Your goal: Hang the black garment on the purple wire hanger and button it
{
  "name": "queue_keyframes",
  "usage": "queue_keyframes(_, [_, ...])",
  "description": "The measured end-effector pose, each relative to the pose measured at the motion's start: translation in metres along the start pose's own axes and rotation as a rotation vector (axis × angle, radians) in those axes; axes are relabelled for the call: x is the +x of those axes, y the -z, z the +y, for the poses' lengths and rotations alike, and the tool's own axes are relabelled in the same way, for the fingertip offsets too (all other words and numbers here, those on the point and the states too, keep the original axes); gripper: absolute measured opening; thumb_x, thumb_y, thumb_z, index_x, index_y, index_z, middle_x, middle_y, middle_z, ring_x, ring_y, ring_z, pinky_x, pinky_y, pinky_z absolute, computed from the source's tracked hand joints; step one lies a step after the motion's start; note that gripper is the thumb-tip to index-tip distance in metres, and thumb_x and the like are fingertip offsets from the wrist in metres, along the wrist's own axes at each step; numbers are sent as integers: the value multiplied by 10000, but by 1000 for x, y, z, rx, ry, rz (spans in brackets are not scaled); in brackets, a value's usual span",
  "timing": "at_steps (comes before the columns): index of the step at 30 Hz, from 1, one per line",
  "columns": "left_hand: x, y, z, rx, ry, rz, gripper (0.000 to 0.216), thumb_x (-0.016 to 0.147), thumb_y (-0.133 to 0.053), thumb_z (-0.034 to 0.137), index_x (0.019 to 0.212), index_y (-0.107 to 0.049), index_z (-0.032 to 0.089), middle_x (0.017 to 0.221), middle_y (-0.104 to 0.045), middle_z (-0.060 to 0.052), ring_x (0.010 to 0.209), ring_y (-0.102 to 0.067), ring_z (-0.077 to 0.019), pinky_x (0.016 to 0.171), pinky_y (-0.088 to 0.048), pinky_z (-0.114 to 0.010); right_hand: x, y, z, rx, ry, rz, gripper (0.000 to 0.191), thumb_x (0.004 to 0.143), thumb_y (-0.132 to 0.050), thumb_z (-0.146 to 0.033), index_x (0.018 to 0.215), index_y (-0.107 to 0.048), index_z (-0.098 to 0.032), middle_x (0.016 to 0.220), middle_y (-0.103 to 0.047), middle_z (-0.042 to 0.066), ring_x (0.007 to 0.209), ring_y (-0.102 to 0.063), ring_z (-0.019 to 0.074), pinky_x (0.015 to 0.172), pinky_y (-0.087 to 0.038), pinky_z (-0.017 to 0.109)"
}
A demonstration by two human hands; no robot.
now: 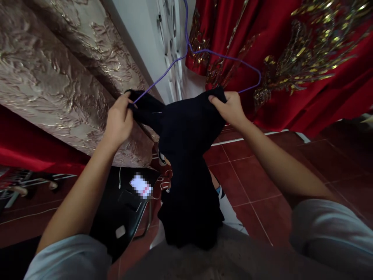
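A dark garment [189, 132] hangs stretched between my two hands, its lower part falling toward my lap. My left hand [118, 118] grips its left top corner, where one end of a purple wire hanger [166, 73] goes in. At the right top corner, my right hand [230, 107] pinches the cloth between thumb and fingers. The hanger's right end shows outside the cloth, just behind and above my right hand. Its hook runs up out of view at the top. What kind of garment this is, I cannot tell.
Red cloth with gold sequins [279, 77] hangs at the right, and a beige textured curtain [58, 77] at the left. A black table [107, 217] at lower left bears a lit phone [141, 186] and a small white case [120, 231]. Red tiles [247, 175] cover the floor.
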State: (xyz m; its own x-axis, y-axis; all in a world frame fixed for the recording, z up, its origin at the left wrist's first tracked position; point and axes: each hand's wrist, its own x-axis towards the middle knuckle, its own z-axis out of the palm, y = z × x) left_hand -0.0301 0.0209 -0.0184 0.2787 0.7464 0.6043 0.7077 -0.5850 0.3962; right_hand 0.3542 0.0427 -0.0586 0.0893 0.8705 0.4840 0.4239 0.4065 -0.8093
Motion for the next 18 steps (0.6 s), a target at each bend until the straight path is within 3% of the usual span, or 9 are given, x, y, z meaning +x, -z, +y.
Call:
queue_keyframes(4, [23,-1,17,-196,-18,88,283,992,-515,463,1187,-662,320,1427,-604,137,1425,-444,-278,1255,-232,-553,-15,-8,-14,117,-26,-139,332,923,-666,-417,687,-577,-200,687,-554,14,707,-515,150,664,-471,298])
queue_keyframes(8, [47,-15,23,-158,-55,3,401,950,-597,479,1297,-642,282,1379,-623,52,1347,-465,-286,1247,-259,-522,-23,3,-15,64,101,-268,162,955,-639,-336,927,-710,-193,921,-725,37,895,-624,157,873,-519,295])
queue_keyframes(9, [52,-20,24,-145,-60,-23,403,951,-598,495,1278,-648,264,1318,-635,12,1290,-483,-287,1217,-295,-520,-24,9,-14,30,161,-229,136,950,-631,-268,1021,-721,-195,1034,-743,50,986,-641,160,958,-505,299])
queue_keyframes(11, [60,-28,22,-131,-53,-48,385,962,-583,543,1190,-660,242,1161,-620,-39,1176,-484,-281,1152,-341,-518,-22,26,-9,-23,274,-17,359,925,-603,-142,1275,-665,-191,1334,-676,89,1234,-594,166,1130,-412,324])
queue_keyframes(13, [65,-32,16,-125,-34,-25,365,970,-580,568,1111,-643,237,1058,-565,-43,1125,-446,-262,1131,-332,-501,-14,47,-7,-25,289,225,470,897,-615,-91,1359,-616,-175,1480,-577,128,1320,-545,173,1148,-390,351])
queue_keyframes(14, [67,-32,12,-116,-25,-9,352,975,-585,564,1094,-628,236,1043,-541,-37,1122,-426,-248,1138,-313,-487,-9,58,-6,-5,241,262,409,890,-646,-105,1294,-657,-160,1439,-606,148,1258,-586,181,1083,-438,356])
queue_keyframes(16, [68,-29,5,-95,-10,19,323,996,-581,539,1097,-594,232,1051,-513,-18,1142,-391,-220,1156,-275,-458,4,80,-8,67,72,167,142,872,-735,-204,993,-746,-131,1130,-740,159,955,-683,182,839,-522,345])
queue_keyframes(18, [69,-25,3,-65,18,45,305,1027,-546,520,1098,-562,224,1052,-511,-2,1168,-370,-197,1163,-254,-440,17,93,-14,132,-68,9,262,890,-752,-346,765,-717,-119,811,-731,119,706,-660,153,666,-508,317])
